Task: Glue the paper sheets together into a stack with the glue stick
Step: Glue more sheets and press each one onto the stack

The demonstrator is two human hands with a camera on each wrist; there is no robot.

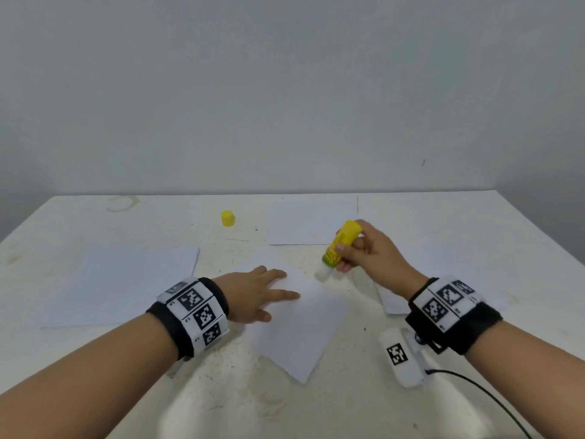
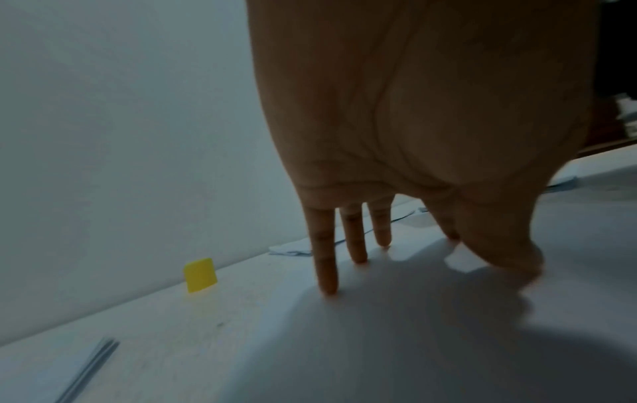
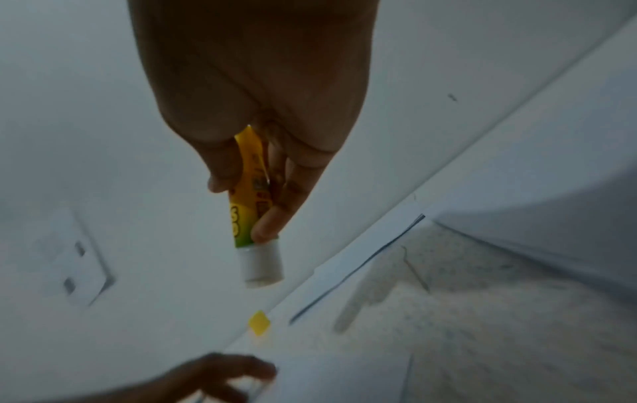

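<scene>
A white paper sheet [image 1: 300, 321] lies turned like a diamond at the table's middle. My left hand [image 1: 256, 296] rests flat on its left part, fingers [image 2: 324, 261] straight and spread, tips touching the paper [image 2: 396, 327]. My right hand [image 1: 364, 248] grips an uncapped yellow glue stick [image 1: 340, 245], its white tip pointing down-left just above the sheet's far right edge. In the right wrist view thumb and fingers [image 3: 275, 215] curl round the glue stick [image 3: 248, 207]. Its yellow cap [image 1: 227, 218] stands apart at the back of the table.
A stack of paper sheets [image 1: 126, 280] lies at the left. Another sheet [image 1: 310, 223] lies at the back centre, and more paper [image 1: 392, 299] sits under my right wrist. The wall rises right behind the table [image 1: 474, 223]. A black cable [image 1: 474, 394] runs from my right wrist.
</scene>
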